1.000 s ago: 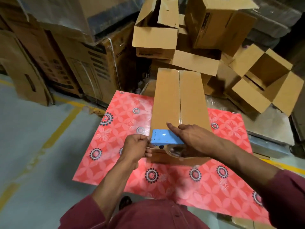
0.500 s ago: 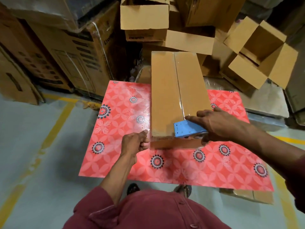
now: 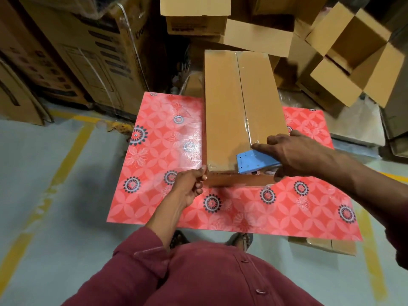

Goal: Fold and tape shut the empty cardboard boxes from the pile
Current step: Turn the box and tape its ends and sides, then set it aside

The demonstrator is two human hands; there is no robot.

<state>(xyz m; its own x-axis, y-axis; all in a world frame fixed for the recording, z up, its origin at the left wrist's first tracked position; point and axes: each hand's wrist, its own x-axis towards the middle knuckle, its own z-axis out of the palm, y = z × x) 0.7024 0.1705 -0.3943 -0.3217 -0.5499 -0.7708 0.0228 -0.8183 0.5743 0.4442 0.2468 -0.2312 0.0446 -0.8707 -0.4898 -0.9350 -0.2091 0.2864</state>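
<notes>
A long closed cardboard box lies on a red flowered table top, with clear tape along its centre seam. My right hand grips a blue tape dispenser at the near end of that seam, index finger stretched over it. My left hand holds the box's near left corner, thumb on the top edge and fingers curled against the front face.
Several open, empty cardboard boxes are piled behind and to the right of the table. Large printed cartons stand at the left. A flat box lies under the table's near right corner. Grey floor with yellow lines lies to the left.
The dispenser moved from the near left of the box top to the right, onto the centre seam. My left hand went from beside the dispenser to the box's near left corner.
</notes>
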